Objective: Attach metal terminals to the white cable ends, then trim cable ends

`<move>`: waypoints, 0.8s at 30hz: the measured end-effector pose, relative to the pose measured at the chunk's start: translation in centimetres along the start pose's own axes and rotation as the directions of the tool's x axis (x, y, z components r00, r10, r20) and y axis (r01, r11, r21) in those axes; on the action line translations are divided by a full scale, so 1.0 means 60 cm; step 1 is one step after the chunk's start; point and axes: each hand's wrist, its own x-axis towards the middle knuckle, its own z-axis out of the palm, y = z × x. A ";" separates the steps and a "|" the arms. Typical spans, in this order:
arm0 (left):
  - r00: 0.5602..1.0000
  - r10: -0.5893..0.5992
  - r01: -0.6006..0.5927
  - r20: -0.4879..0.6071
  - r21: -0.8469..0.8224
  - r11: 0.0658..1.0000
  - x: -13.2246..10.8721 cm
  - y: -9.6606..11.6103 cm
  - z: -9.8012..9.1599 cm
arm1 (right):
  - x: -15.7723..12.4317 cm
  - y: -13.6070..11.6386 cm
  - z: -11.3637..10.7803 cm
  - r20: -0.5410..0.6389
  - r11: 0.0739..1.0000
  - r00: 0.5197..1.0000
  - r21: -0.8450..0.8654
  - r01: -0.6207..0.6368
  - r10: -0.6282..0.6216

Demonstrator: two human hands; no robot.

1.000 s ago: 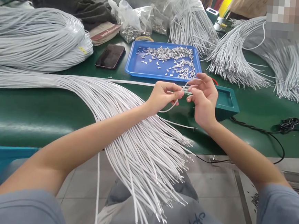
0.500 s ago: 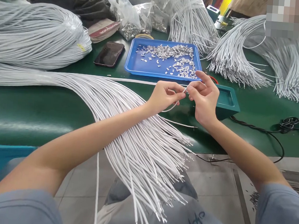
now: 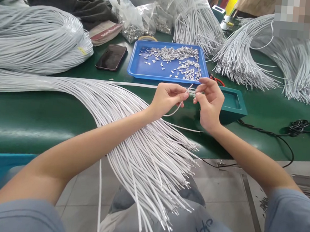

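Observation:
My left hand [image 3: 167, 98] pinches one white cord [image 3: 177, 107] near its end, above the green table [image 3: 36, 117]. The cord loops down under that hand. My right hand [image 3: 210, 99] is closed at the cord's tip, thumb and forefinger pressed on something small I cannot make out. A big fan of white cords [image 3: 142, 143] runs from the left under my left forearm and hangs over the table's front edge onto my lap. Just behind my hands lies a blue tray [image 3: 142, 66] scattered with small metal clips [image 3: 176, 55].
A teal box [image 3: 232, 104] sits right of my right hand, with a black cable [image 3: 277, 136] trailing off. A dark phone [image 3: 111, 57], a coiled cord bundle [image 3: 34, 38], clip bags [image 3: 135, 21] and more cord bundles [image 3: 269, 57] fill the far side.
My hands have stayed close together at the cord's end. The right fingers, spread a second ago, have curled in toward the tip; the view shifted slightly.

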 end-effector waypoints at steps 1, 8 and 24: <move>1.000 -0.001 0.001 0.001 -0.004 1.000 0.000 0.000 -0.001 | 0.001 0.002 0.000 -0.006 1.000 1.000 -0.004 0.001 -0.001; 0.999 0.009 -0.008 0.042 -0.015 1.000 0.000 -0.001 -0.001 | 0.003 -0.003 0.001 0.050 0.996 0.997 0.054 -0.065 0.063; 0.998 -0.037 0.035 -0.054 -0.034 0.999 0.014 -0.009 -0.016 | 0.006 -0.001 -0.005 0.027 0.999 0.999 0.019 -0.047 0.046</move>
